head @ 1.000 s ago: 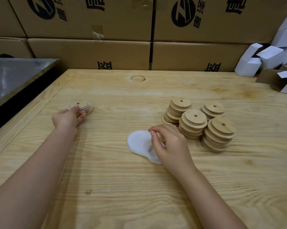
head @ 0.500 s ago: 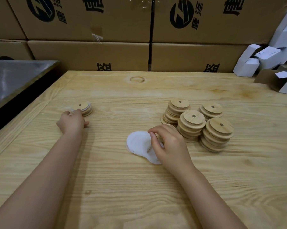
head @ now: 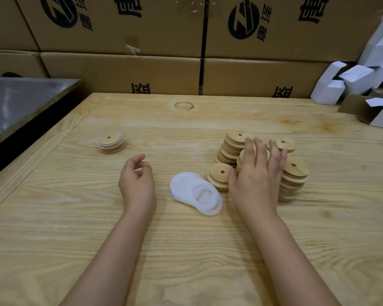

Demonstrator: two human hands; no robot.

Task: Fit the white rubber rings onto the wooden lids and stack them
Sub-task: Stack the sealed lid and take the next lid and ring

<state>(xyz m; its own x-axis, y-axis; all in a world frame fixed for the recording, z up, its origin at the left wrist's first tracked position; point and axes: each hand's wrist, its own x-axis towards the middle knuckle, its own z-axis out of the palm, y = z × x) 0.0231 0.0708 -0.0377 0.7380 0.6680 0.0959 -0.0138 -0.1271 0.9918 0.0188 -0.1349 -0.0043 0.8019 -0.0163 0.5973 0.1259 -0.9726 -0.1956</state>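
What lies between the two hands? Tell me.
Head view: the white rings lie between the left hand and right hand, with a low lid stack beside the right thumb.

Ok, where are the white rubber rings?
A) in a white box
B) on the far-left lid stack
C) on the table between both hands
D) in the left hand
C: the white rubber rings lie piled on the wooden table between the left hand and the right hand.
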